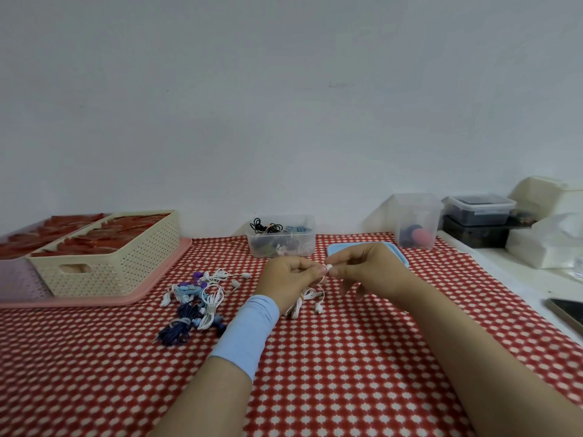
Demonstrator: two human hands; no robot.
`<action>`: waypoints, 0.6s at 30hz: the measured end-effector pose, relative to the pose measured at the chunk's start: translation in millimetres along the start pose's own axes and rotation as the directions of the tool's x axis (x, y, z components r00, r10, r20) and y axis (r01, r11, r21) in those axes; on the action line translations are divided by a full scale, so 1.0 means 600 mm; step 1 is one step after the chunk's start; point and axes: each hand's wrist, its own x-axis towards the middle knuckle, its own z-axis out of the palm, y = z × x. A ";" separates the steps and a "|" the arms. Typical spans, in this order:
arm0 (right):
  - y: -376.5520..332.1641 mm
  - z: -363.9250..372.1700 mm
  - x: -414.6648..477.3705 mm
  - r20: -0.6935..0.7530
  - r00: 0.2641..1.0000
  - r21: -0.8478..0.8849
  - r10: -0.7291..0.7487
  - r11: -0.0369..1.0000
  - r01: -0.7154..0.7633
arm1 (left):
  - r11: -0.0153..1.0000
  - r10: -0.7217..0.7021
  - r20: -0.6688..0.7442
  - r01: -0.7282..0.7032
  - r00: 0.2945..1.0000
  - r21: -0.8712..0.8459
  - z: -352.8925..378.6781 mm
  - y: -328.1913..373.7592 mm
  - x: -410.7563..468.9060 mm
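My left hand point(288, 279), with a pale blue wristband below it, and my right hand point(366, 266) meet above the red checked tablecloth point(347, 357). Between their fingertips they pinch a small white earbud point(329, 267) of a white wired earphone. Its coiled cable bundle point(304, 299) hangs under my left hand, and a second bud point(318, 307) dangles near the cloth. To the left lies a pile of bundled earphones point(195, 298), white, blue and dark navy.
A clear plastic box point(280, 236) of tangled cables stands at the back, its blue lid point(400, 253) beside it. A cream basket point(107, 257) sits on a pink tray point(164, 272) at left. More containers point(416, 220) and a phone point(568, 310) stand at right.
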 end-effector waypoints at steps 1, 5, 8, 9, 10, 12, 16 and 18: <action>0.000 0.001 0.001 -0.012 1.000 -0.022 -0.010 1.000 0.010 | 1.000 -0.010 0.007 0.010 1.000 0.004 -0.001 0.001 -0.001; 0.000 0.002 0.001 -0.026 0.997 -0.092 -0.071 0.993 0.068 | 0.998 -0.057 0.032 0.057 0.998 0.021 0.000 0.002 0.001; 0.002 0.001 0.002 -0.042 0.994 -0.109 -0.097 0.990 0.092 | 0.997 -0.073 0.057 0.072 0.996 0.026 0.000 -0.001 0.002; 0.003 0.001 0.003 -0.049 0.994 -0.114 -0.101 0.989 0.095 | 0.997 -0.076 0.068 0.074 0.995 0.027 -0.001 -0.001 0.002; 0.003 0.001 0.003 -0.050 0.993 -0.117 -0.105 0.988 0.098 | 0.997 -0.077 0.076 0.076 0.994 0.023 -0.001 -0.002 0.002; 0.002 0.001 0.003 -0.039 0.994 -0.111 -0.107 0.989 0.102 | 0.997 -0.077 0.073 0.077 0.994 0.004 0.000 -0.002 0.002; -0.003 -0.001 -0.002 0.013 1.000 0.085 0.006 0.996 -0.007 | 0.996 -0.058 0.069 0.062 0.996 -0.057 -0.002 -0.003 0.003; -0.002 -0.004 -0.002 0.074 0.994 0.208 0.082 0.973 -0.096 | 0.996 -0.044 0.079 0.050 0.996 -0.071 -0.002 -0.002 0.002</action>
